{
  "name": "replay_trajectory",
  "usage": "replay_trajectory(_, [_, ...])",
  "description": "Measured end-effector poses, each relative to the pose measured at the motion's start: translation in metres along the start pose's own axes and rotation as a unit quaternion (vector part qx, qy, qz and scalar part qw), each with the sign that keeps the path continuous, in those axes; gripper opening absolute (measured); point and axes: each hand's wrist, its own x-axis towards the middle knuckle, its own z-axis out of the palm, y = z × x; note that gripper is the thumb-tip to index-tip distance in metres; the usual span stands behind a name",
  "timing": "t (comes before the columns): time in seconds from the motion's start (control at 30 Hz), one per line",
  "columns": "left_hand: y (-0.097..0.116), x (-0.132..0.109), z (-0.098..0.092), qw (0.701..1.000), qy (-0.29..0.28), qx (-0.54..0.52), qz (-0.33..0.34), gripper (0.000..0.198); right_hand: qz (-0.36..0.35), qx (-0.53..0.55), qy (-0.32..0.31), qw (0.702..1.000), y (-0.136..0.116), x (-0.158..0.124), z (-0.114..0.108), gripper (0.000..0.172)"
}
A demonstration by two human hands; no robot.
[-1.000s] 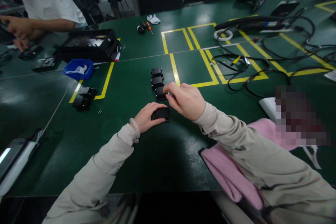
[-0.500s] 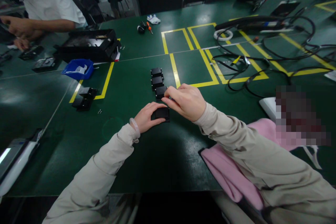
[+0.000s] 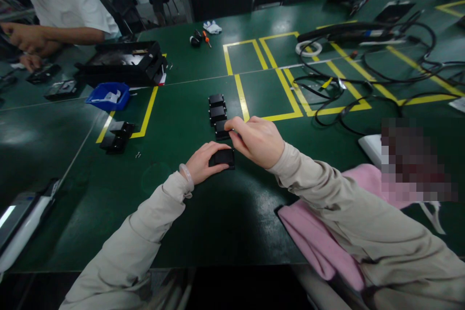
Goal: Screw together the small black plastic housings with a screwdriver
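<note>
My left hand point(image 3: 204, 162) is closed around a small black box-shaped block point(image 3: 224, 157) that rests on the green table, thumb on its near side and fingers on its far side. Just beyond the block, my right hand point(image 3: 257, 141) is pinched. Whatever its fingertips hold, if anything, is too small or hidden to make out. Those fingertips overlap the right edge of another black block point(image 3: 221, 129), the nearest of a short row. Behind it stand a middle block point(image 3: 217, 114) and a far block point(image 3: 217, 100), with small bright bits at their sides.
Two more black blocks point(image 3: 116, 136) stand left, near small loose metal pieces point(image 3: 138, 155). Beyond them are a blue bin point(image 3: 109, 96) and a black tray point(image 3: 123, 75). Cables point(image 3: 327, 82) sprawl at right, pink cloth point(image 3: 316, 237) lies near my right arm. A co-worker point(image 3: 72, 9) sits far left.
My right hand's fingertips have shifted slightly left and up over the nearest block of the row. My left hand and its block stay in place.
</note>
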Motion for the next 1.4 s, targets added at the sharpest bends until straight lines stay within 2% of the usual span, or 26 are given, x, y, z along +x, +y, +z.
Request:
replay_trajectory(0.13, [-0.0002, -0.0002, -0.0001, 1.0, 0.0, 0.0, 0.001, 0.04, 0.001, 0.016, 0.004, 1.0, 0.0002, -0.0002, -0.0006, 0.031])
replay_trajectory(0.27, [-0.0003, -0.0003, -0.0006, 1.0, 0.002, 0.001, 0.004, 0.04, -0.01, 0.003, -0.024, 1.0, 0.0001, -0.0006, -0.0016, 0.039])
replay_trajectory(0.47, [0.0003, 0.0001, -0.0006, 1.0, -0.003, -0.001, -0.001, 0.04, -0.006, 0.02, -0.008, 1.0, -0.0002, -0.0002, -0.0019, 0.032])
replay_trajectory(0.6, [-0.0004, -0.0001, 0.0003, 1.0, 0.0, 0.007, -0.004, 0.041, -0.019, 0.029, -0.037, 0.999, 0.0005, -0.0005, -0.0023, 0.04])
replay_trajectory(0.77, [0.0002, 0.0, -0.0007, 1.0, -0.005, 0.001, -0.002, 0.04, 0.014, 0.025, -0.013, 1.0, -0.0009, -0.0001, -0.0028, 0.032])
replay_trajectory(0.93, [-0.0001, 0.0004, -0.0006, 1.0, 0.001, 0.005, 0.0, 0.041, 0.001, 0.018, -0.052, 0.998, -0.0016, 0.0007, -0.0048, 0.04])
replay_trajectory(1.13, [0.0008, 0.0, -0.0007, 1.0, -0.001, -0.002, 0.004, 0.039, 0.02, 0.006, -0.02, 1.0, -0.0009, 0.0001, -0.0038, 0.033])
replay_trajectory(1.3, [0.0001, -0.0003, -0.0003, 1.0, 0.005, 0.005, 0.007, 0.04, 0.007, 0.006, -0.054, 0.999, -0.0015, -0.0001, -0.0048, 0.04])
replay_trajectory(1.4, [0.0, -0.0003, -0.0002, 1.0, 0.002, 0.002, 0.01, 0.04, 0.022, -0.006, -0.043, 0.999, -0.0023, 0.0004, -0.0046, 0.036])
